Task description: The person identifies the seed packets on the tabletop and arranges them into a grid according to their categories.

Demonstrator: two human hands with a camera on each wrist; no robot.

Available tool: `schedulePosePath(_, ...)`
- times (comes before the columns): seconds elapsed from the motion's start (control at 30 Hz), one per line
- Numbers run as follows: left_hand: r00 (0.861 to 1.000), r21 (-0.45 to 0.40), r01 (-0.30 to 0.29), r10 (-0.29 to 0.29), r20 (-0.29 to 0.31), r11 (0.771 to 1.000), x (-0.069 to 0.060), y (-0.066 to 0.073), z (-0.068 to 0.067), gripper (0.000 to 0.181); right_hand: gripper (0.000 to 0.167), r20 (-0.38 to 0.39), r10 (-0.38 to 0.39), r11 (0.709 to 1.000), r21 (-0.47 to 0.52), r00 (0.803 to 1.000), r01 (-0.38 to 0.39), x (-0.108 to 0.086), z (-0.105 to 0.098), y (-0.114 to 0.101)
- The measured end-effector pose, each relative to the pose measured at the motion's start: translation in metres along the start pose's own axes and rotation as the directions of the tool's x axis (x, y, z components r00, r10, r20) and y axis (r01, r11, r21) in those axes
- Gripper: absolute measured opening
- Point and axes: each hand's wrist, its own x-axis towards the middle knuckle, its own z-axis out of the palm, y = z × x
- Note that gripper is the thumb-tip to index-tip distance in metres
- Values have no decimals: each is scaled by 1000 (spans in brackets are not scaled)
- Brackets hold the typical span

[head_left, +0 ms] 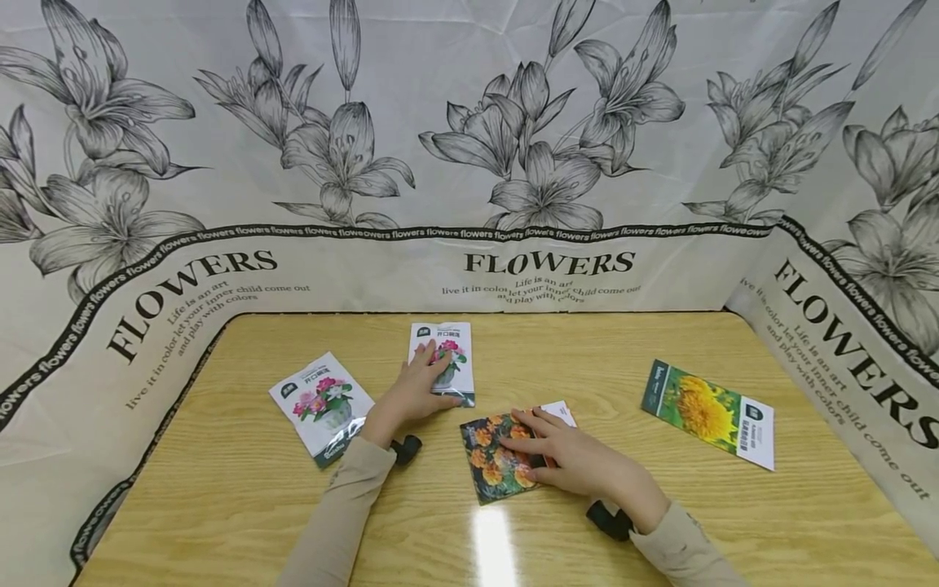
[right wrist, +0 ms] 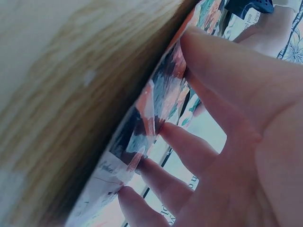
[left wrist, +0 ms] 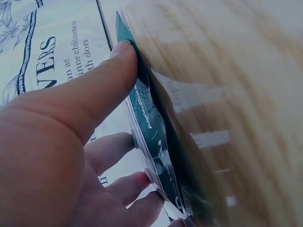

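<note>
- My right hand [head_left: 579, 461], fingers spread wide, rests on the orange-flower packet [head_left: 490, 469], which lies on the desk [head_left: 557, 355] in front of me.
- To my left, a slanted pink-flower packet [head_left: 319, 409] lies face up.
- Over to my right, well apart from both hands, is a yellow-flower packet [head_left: 707, 414], also slanted.
- My left hand [head_left: 414, 393], also spread, touches the farther pink-flower packet [head_left: 458, 371], thumb at its near edge.
- Behind the desk hangs a white cloth [head_left: 399, 273] printed with lilies.

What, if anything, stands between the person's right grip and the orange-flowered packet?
Nothing visible: the right grip touches the orange-flowered packet directly. The yellow-flowered packet lies apart, off to the right.
</note>
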Motion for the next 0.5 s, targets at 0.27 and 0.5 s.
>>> schedulePosePath(0.27, 1000, -7, -4, 4, 0, 1000, -1, 1, -1, 83, 51, -15, 12, 999, -33, 1000, -13, -1, 0, -3)
schedulePosePath(0.5, 1000, -3, -5, 5, -2, 1000, 0, -1, 1, 83, 51, -40, 18, 996, -89, 999, -22, -1, 0, -7)
